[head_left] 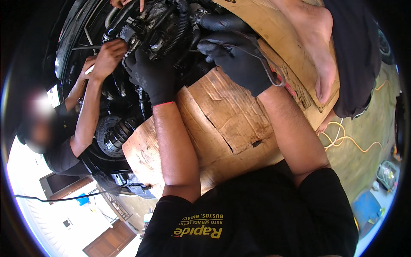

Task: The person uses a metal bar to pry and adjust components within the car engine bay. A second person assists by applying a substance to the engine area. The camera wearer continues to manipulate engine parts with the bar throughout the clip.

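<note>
My left hand (152, 79), in a black glove, reaches down into the engine bay (162, 32). Its fingers are bent in among dark hoses and metal parts, and whatever they grip is hidden. To the right, my right hand (239, 60) wears a matching glove and hangs over the edge of a cardboard sheet (231, 111). Its fingers are curled in, with their contents out of sight. A thin grey cord or strap (261, 58) runs along that glove toward the wrist. Close to my left hand is a black corrugated hose (183, 25).
At left, another person's hand (112, 53) works on the engine; a second hand (87, 66) holds something white. Someone's bare foot (323, 55) rests on cardboard at upper right. A round black housing (112, 135) sits at lower left. A yellow cord (349, 139) lies on the floor.
</note>
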Tool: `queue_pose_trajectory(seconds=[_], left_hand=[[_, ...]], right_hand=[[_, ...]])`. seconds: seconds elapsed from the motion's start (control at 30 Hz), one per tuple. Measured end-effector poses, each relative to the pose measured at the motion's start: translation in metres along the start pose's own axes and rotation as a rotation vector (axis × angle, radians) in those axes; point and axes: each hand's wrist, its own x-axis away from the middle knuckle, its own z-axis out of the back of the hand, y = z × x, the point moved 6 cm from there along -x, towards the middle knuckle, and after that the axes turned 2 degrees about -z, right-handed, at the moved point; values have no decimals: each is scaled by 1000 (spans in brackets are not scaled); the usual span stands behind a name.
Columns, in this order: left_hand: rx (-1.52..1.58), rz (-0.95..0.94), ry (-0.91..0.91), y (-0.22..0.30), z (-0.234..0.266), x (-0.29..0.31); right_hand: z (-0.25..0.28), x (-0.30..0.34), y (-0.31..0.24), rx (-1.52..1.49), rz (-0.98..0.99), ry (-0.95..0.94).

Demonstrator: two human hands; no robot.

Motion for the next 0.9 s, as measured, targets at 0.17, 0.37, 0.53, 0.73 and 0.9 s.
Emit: queue_pose_trajectory(seconds=[0.17, 0.37, 0.53, 0.73, 0.9], left_hand=[[12, -10, -28, 7, -2, -2], [155, -29, -23, -12, -14, -3], [119, -3, -20, 4, -8, -4], [47, -76, -7, 3, -4, -1], [35, -94, -23, 0, -6, -1]], right_hand=[[-3, -3, 8, -48, -107, -182], [-11, 2, 2, 37, 192, -153], [1, 0, 4, 31, 114, -146], [1, 1, 20, -23, 22, -30], [4, -4, 24, 313, 245, 79]])
